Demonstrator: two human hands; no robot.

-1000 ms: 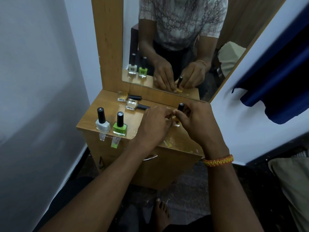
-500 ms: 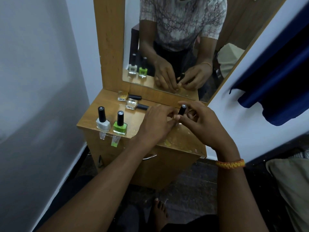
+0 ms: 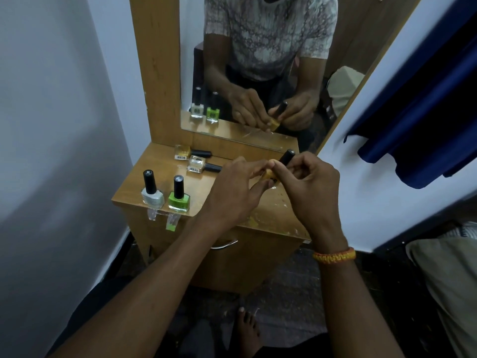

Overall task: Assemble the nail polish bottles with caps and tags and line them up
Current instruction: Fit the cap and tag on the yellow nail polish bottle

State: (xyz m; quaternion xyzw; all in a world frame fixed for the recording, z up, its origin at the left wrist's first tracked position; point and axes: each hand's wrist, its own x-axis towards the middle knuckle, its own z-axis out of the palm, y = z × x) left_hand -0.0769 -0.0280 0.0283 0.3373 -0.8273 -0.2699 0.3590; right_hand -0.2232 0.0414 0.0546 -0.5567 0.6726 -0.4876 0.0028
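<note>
My left hand (image 3: pixel 233 188) and my right hand (image 3: pixel 308 183) meet over the wooden dresser top (image 3: pixel 206 188), both holding a yellow nail polish bottle (image 3: pixel 269 174). Its black cap (image 3: pixel 287 156) tilts up to the right between my right fingers. My left fingertips pinch the bottle's body. A pale grey bottle (image 3: pixel 152 193) and a green bottle (image 3: pixel 179 197) stand capped at the front left edge, each with a clear tag (image 3: pixel 172 220) hanging over the edge. Two more bottles, a yellowish one (image 3: pixel 183 152) and a clear one (image 3: pixel 197 164), lie on their sides near the mirror.
A mirror (image 3: pixel 258 73) in a wooden frame rises behind the dresser top and reflects the hands and bottles. White walls stand close on both sides. Blue cloth (image 3: pixel 418 112) hangs at the right. A bare foot (image 3: pixel 249 329) shows on the dark floor below.
Both hands have lifted the yellow bottle slightly off the dresser top and tilted it, so its yellow body now shows between the fingers. The other bottles have not moved.
</note>
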